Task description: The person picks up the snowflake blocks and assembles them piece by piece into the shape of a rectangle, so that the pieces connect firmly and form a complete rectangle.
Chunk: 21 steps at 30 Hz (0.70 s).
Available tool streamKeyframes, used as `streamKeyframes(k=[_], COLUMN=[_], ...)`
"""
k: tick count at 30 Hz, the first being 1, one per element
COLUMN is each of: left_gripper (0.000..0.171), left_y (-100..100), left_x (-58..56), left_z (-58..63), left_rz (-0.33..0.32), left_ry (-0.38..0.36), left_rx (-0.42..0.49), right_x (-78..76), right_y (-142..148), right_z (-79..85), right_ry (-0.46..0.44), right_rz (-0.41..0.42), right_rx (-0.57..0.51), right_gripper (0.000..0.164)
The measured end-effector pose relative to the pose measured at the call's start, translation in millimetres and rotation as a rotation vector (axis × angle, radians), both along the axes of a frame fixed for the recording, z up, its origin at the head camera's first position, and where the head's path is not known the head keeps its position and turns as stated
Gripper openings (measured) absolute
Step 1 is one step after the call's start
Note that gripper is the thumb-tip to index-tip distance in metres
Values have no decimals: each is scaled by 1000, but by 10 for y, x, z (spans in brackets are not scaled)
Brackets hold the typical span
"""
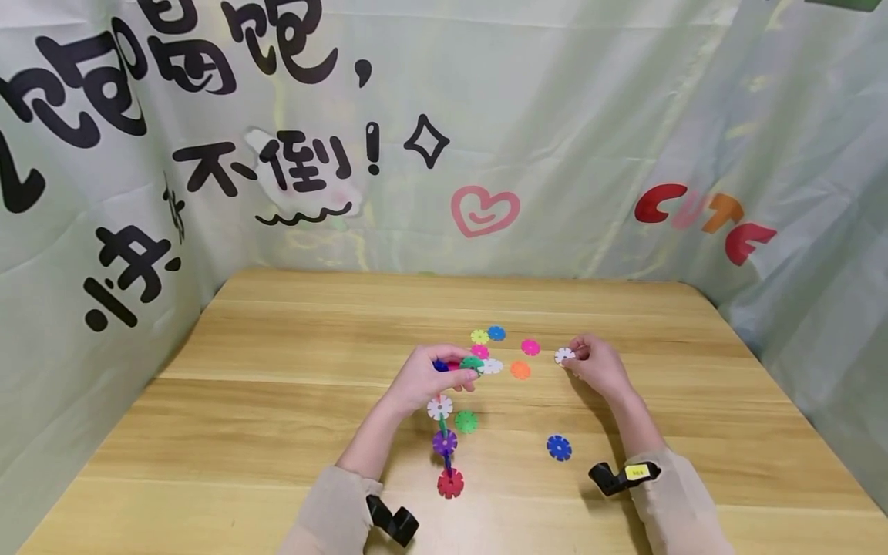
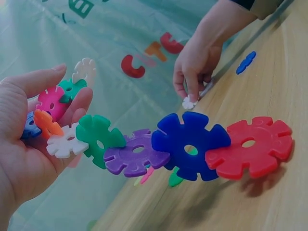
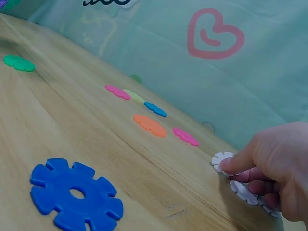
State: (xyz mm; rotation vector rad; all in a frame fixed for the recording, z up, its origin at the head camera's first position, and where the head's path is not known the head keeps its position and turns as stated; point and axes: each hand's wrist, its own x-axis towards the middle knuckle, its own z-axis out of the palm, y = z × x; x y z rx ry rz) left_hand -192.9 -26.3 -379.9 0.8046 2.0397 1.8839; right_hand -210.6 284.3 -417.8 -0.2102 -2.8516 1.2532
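My left hand (image 1: 423, 378) holds a chain of interlocked notched plastic discs, its thumb and fingers curled round the upper part. From the hand the chain runs through white, green, purple disc (image 2: 137, 153) and blue disc (image 2: 180, 144) to a red disc (image 2: 257, 147) at its end. A pink disc (image 2: 52, 103), a green one and a white disc (image 2: 85, 70) lie at the other end, near the fingertips. Over to the right, my right hand (image 1: 600, 366) pinches a white disc (image 3: 221, 161) at the tabletop. More white discs (image 3: 244, 193) show beneath its fingers, partly hidden.
Loose discs lie flat on the wooden table (image 1: 312, 324): orange (image 1: 520, 370), pink (image 1: 530, 347), light blue (image 1: 496, 333) and yellow (image 1: 479, 337) farther back, green (image 1: 466, 422) beside the chain, dark blue (image 1: 559, 448) near the right forearm. A printed curtain (image 1: 555, 116) stands behind.
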Motion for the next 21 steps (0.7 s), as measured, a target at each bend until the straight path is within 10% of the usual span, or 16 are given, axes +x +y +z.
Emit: streamKeyframes(k=[12,21], left_gripper=[24,27], left_y=[-1,-11], left_x=[0,-6], left_z=[-9,18], left_rz=[-18,-26], left_ry=[-4,-5], left_rx=[2,20], right_x=[137,394], right_y=[-64,-477], right_z=[87,486], right_ry=[109,206], right_rz=[46,260], right_rx=[2,-127], right_gripper=[26,18])
